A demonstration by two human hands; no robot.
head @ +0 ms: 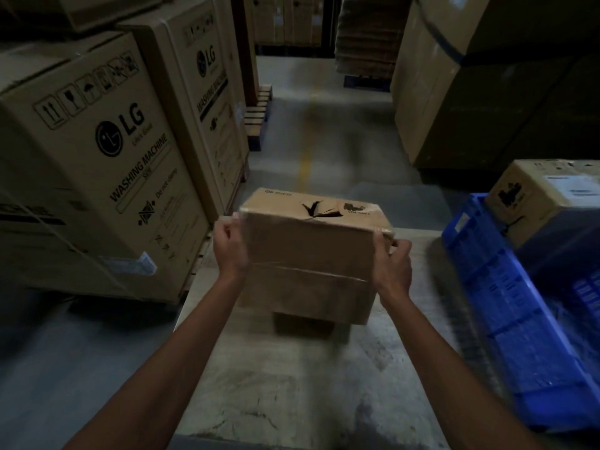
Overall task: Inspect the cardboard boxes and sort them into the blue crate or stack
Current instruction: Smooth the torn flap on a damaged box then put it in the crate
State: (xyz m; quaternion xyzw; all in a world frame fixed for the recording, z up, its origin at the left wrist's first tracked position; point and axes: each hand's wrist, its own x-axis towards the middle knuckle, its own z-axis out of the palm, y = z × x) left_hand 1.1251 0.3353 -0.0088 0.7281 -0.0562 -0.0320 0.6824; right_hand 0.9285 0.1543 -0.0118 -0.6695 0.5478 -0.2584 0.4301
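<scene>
Closest to the person is a pale table, and both bare arms reach out over it toward 12 o'clock. The left hand grips the left side of a box, with its fingers curled round the top edge. The right hand grips the right side the same way, curled round the far corner. So the box sits between the two hands, in the middle of the table and tipped a little. There is a dark patch under it. I cannot tell if that is a shadow or another thing.

On top of the box, at 12 o'clock from the hands, is a rip with torn flaps. I think the person is checking the box now. To do it well, they should hold both sides tight, turn it slowly, look at each face, and keep fingers away from the rip so it does not tear more.

At 3 o'clock is the blue crate, with a second box in its far end. At 9 o'clock stand big boxes marked for washing machines. Far off at 12 o'clock the grey floor runs on between more stacks
</scene>
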